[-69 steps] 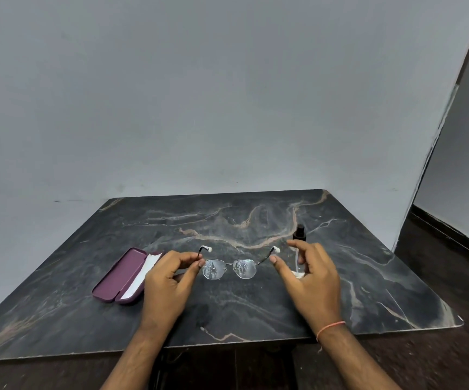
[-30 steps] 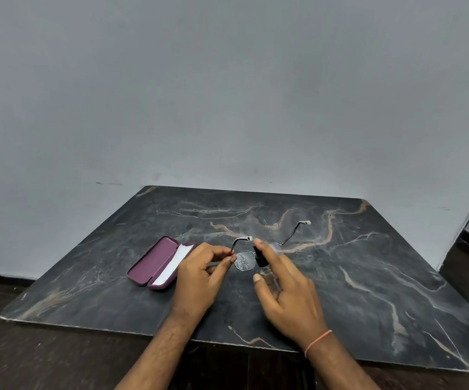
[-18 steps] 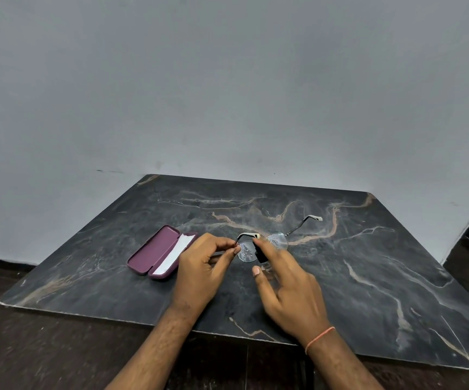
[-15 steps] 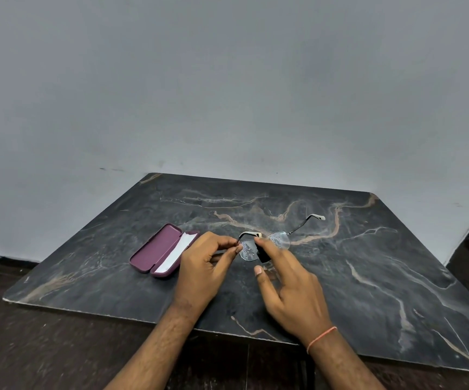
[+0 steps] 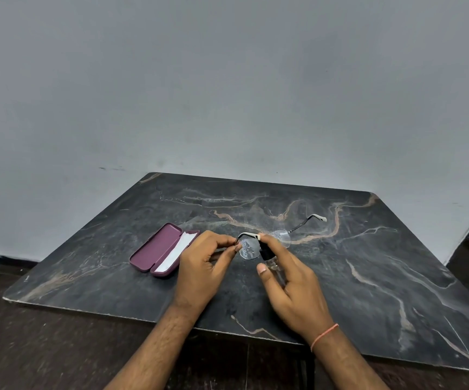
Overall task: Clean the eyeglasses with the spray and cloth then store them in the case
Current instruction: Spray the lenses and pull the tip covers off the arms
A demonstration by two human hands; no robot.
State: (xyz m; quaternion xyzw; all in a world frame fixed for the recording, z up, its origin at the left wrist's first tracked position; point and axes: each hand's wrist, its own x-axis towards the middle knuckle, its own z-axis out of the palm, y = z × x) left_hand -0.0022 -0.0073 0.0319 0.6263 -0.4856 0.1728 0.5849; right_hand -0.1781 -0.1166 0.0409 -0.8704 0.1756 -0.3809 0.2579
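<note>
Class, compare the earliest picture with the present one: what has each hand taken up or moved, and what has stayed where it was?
The right hand has lifted the spray bottle off the table and aims it at the eyeglasses, index finger on its top. The left hand keeps its grip on the frame, now turned. The open case with the white cloth lies unmoved.

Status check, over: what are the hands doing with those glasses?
Left hand pinching glasses. Right hand holding spray at near lens, droplets on it. Case open, cloth inside. Nothing in the way.
</note>
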